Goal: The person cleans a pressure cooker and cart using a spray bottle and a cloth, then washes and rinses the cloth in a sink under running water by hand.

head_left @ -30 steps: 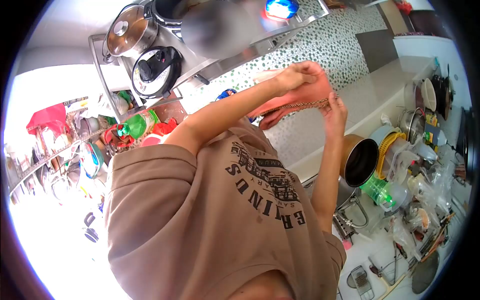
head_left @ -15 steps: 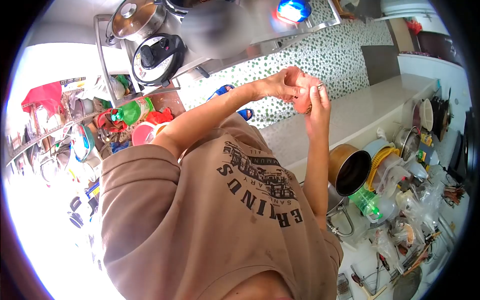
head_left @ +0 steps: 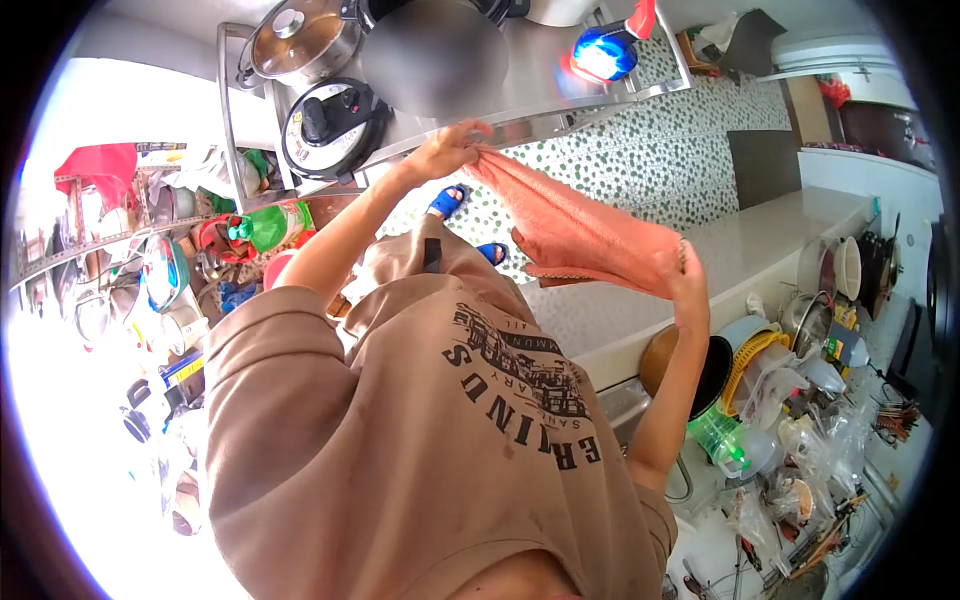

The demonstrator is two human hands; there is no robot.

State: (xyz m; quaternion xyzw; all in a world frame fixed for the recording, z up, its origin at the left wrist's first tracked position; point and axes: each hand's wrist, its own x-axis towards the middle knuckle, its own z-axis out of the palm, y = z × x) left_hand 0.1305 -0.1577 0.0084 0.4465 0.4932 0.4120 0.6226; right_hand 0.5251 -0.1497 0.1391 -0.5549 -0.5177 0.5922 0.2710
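A salmon-pink cloth (head_left: 590,225) is stretched out in the air between my two hands, sloping down from left to right. My left hand (head_left: 445,152) is closed on its upper left corner, close to the front edge of the steel table. At the other end, my right hand (head_left: 688,280) grips the cloth's right side, above the pale counter ledge. A darker stitched edge shows along parts of the cloth, and its lower left part hangs in a fold.
The steel table (head_left: 540,70) bears a glass-lidded pot (head_left: 310,45), a black-and-silver cooker lid (head_left: 335,125) and a shiny blue object (head_left: 603,55). Along the right, a dark pot (head_left: 715,370), yellow basket (head_left: 745,370) and green bottle (head_left: 722,437) crowd the counter. Blue slippers (head_left: 450,200) stand below.
My hands were close together on the bunched cloth. They have moved apart, left hand leftward, right hand rightward and down, and the cloth is now spread between them.
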